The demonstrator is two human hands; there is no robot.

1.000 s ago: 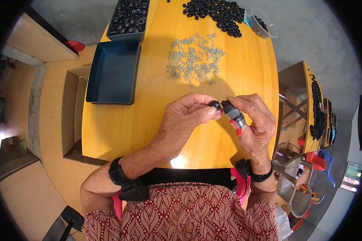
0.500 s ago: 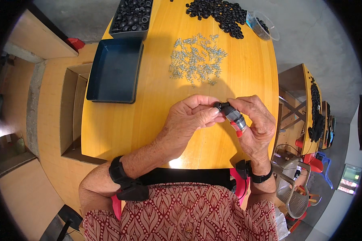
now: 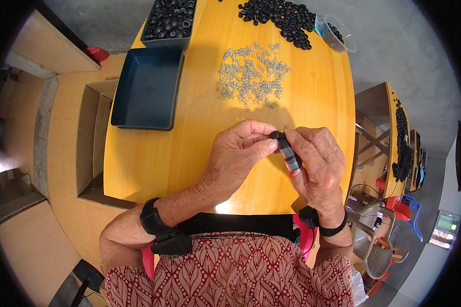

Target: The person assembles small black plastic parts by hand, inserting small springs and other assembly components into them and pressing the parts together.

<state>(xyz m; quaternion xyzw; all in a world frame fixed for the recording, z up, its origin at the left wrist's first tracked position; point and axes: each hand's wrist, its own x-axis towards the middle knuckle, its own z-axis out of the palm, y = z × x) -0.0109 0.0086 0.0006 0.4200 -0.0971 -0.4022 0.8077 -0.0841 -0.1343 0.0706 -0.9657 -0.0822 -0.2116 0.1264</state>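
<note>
Over the near part of the wooden table, my two hands meet. My left hand is closed, its thumb and fingertips pinching a small black rounded part. My right hand is closed around a black cylindrical piece with a silvery band and a red end. The upper end of this piece touches or nearly touches the black part; the fingers hide exactly how they meet. Beyond the hands, many tiny silvery parts lie scattered on the tabletop, too small to name.
An empty dark blue tray sits at the table's left. Behind it a grey bin holds black rounded caps. Black rings are heaped at the far edge beside a clear plastic tub. An open cardboard box stands left of the table.
My right hand has turned and shifted slightly left, its fingers covering more of the cylindrical piece, which now points more steeply down. My left hand keeps its pinch almost in place.
</note>
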